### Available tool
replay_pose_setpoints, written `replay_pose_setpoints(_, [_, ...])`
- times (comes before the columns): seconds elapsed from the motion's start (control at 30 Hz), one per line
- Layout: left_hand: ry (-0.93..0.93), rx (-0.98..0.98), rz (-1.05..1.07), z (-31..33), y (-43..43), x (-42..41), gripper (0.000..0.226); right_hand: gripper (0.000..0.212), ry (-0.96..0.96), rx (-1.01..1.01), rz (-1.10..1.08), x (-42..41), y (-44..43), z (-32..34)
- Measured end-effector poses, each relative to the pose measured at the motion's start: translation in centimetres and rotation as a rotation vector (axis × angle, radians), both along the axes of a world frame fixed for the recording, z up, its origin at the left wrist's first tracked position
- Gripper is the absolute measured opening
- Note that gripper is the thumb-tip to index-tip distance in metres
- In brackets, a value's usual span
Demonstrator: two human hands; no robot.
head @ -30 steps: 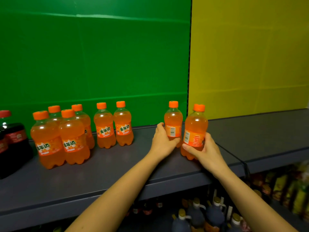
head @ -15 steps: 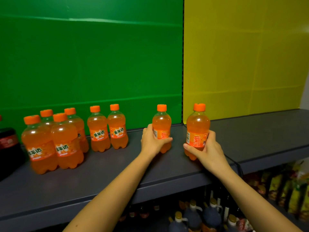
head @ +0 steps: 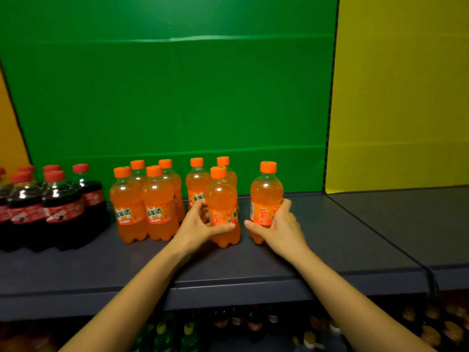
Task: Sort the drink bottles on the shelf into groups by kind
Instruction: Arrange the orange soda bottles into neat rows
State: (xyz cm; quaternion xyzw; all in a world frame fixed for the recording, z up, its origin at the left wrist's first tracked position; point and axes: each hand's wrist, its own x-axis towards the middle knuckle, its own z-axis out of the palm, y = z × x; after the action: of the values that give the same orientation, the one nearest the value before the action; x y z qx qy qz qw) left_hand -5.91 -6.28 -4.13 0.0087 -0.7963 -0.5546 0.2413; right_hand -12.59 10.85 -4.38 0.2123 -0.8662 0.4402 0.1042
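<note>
Because the orange drinks belong in one cluster, we have a bottle in each hand near the front of the shelf (head: 228,265). Our left hand (head: 200,224) is wrapped round the label band of the left-hand bottle (head: 223,196). Its thumb (head: 223,227) crosses the front low down and the other fingers curl round the far-left side, so they are clamped on it. Our right hand (head: 279,224) grips the right-hand bottle (head: 266,194) in mirror fashion, thumb under the label towards us and fingers closed round its right flank. Both bottles are upright, but we cannot tell whether either base is lifted off the shelf.

Holding low on the body, we judge, steadies each bottle and leaves the caps free. Just beyond our left fingertips stands a pair of orange bottles (head: 196,184). The held bottle overlaps them in view, and we cannot tell whether they touch. Further left of those fingers, four more orange bottles (head: 144,212) stand packed together. Well past them, the cola bottles (head: 50,207) with red caps form their own group. A narrow gap separates our two thumbs.

We judge the sorting nearly done, since these two look like the last strays. The next move calls for setting them snug beside the pair without toppling the neighbours.
</note>
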Motion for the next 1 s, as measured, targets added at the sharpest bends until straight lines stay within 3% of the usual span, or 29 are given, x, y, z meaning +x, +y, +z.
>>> replay_pose_setpoints(0.33, [-0.047,-0.029,-0.061,-0.4,-2.6,1.6,0.055,0.081,0.035,0.041,0.026,0.5,-4.3,-0.3])
replay_pose_setpoints(0.57, [0.104,-0.29,0.263,-1.2,-1.7,0.7,0.084,0.075,0.013,-0.022,0.176,0.0,-4.0,-1.2])
replay_pose_setpoints(0.77, [0.114,-0.274,0.332,-1.2,-2.3,0.8,0.075,0.069,-0.071,-0.133,0.233,-0.6,-4.3,-1.5])
replay_pose_setpoints(0.9, [0.122,-0.284,0.34,-1.2,-2.5,1.3,0.066,0.077,0.018,-0.099,0.195,-0.7,-4.5,-1.6])
replay_pose_setpoints(1.0, [0.145,-0.296,0.372,-1.3,-2.6,1.4,0.066,0.064,0.042,-0.073,0.199,-0.7,-4.7,-1.5])
